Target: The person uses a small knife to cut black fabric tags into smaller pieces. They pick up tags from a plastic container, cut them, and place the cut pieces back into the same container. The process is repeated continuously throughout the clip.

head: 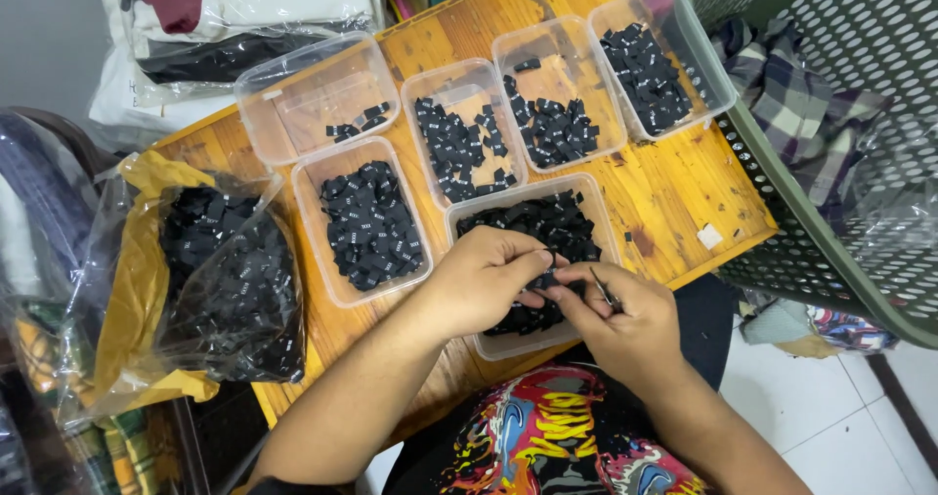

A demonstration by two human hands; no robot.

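Both hands meet over the near tub (498, 344), forearms coming in from the near edge. Left hand (479, 278) is knuckles-up, fingers curled down, thumb and fingertips pinching a small black label (545, 280). Right hand (625, 319) sits just right of it, fingertips touching the same label from the other side; it also has a thin dark tool (604, 288) tucked between thumb and forefinger, prob. small snips, can't tell for sure.

Label is tiny, black, folded fabric w/ a pale mark, hard to read at this size. It sits right above the near tub, near-centre of the wooden table (674, 187).

Containers, all clear plastic tubs:
- Near tub under the hands: well filled w/ the same black labels.
- Tub to its left (311, 168): full, a thick layer.
- Far-left tub (283, 80): nearly bare, a few labels at its right side.
- Far row, 2nd tub (430, 75): about half covered.
- 3rd tub (576, 41): loose pile toward the near end.
- Far-right tub (696, 55): dense pile in the middle.

Left of the table: clear plastic bag (239, 290) w/ yellow lining, stuffed w/ more black labels. Right: green perforated basket (831, 260) holding plaid cloth.
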